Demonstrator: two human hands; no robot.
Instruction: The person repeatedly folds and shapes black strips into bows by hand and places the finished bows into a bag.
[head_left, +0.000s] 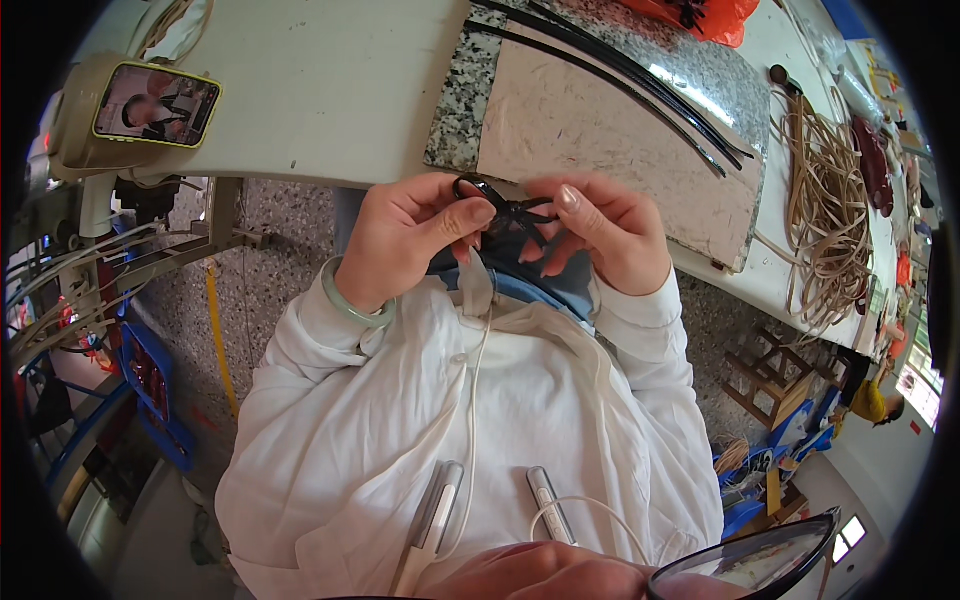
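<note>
Left hand [405,235] and right hand [622,232] pinch opposite sides of a looped glossy black strip [516,213], thumbs closed against fingers; beyond, long black strips [640,82] cross a speckled granite slab [460,115].

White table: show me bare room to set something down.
Widest: the white table between the phone and granite slab. Also the pale board, this side of the black strips. Crowded: the right end, under tan cords, and before the slab, where left hand and right hand hold a black bow.
</note>
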